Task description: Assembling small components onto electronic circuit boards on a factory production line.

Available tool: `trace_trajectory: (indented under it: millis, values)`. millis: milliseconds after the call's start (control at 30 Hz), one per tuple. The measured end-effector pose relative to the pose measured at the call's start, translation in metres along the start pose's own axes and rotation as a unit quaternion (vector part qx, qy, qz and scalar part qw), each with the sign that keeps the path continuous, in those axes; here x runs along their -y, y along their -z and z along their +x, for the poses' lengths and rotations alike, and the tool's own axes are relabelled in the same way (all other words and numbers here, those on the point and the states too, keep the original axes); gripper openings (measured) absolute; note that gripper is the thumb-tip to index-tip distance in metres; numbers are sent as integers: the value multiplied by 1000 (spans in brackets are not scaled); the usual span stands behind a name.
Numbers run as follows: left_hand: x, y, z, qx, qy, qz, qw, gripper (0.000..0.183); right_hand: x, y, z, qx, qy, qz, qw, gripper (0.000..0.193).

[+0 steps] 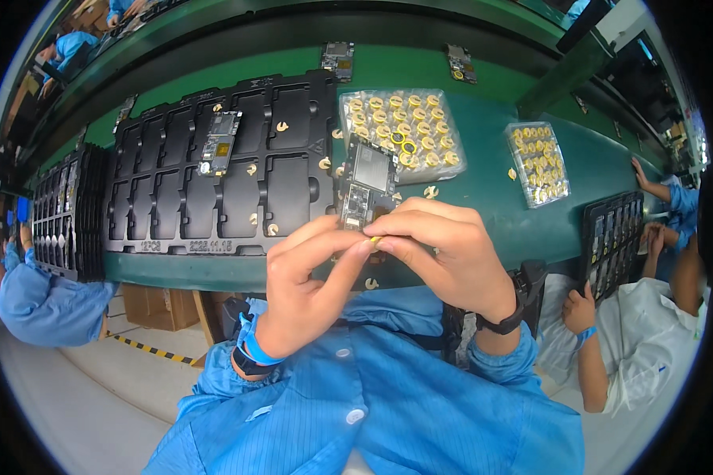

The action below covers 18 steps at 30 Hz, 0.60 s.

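My left hand (313,269) and my right hand (444,249) meet at the front of the bench. Their fingertips pinch a small yellow-edged coin cell (375,239), mostly hidden by the fingers. Just beyond the fingers lies a circuit board (374,168) with a large silver shield; its near end is partly covered by my hands. Behind it stands a clear blister tray (455,168) of yellow coin cells, two of them showing dark faces with yellow rings. Small pale tabbed pieces (431,192) lie scattered around the board.
A black compartment tray (214,245) fills the left side, with another circuit board (220,142) and loose pale pieces on it. Stacked black trays (91,214) stand farther left. At right is a smaller cell tray (537,162); a co-worker's hand (580,309) holds a black tray (614,241).
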<state>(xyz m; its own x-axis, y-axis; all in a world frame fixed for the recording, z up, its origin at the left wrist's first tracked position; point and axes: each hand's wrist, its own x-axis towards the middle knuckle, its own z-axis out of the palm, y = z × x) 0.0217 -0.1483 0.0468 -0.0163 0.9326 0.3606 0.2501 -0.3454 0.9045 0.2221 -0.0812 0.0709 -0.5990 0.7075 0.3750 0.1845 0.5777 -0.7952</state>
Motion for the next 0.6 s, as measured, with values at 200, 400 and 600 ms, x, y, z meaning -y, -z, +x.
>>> trace_trajectory:
  millis: [200, 400, 600]
  values:
    - [1, 1, -5, 0, 35, 4, 999, 5, 1, -2, -3, -11, -13, 9, 1000, 11]
    - [9, -3, -10, -8, 104, -86, 991, 9, 1, -7, -5, -11, 16, -52, 998, 12]
    - [2, -1, -14, -1, 205, -172, 964, 10, -3, -13, -7, -38, 78, -101, 991, 15]
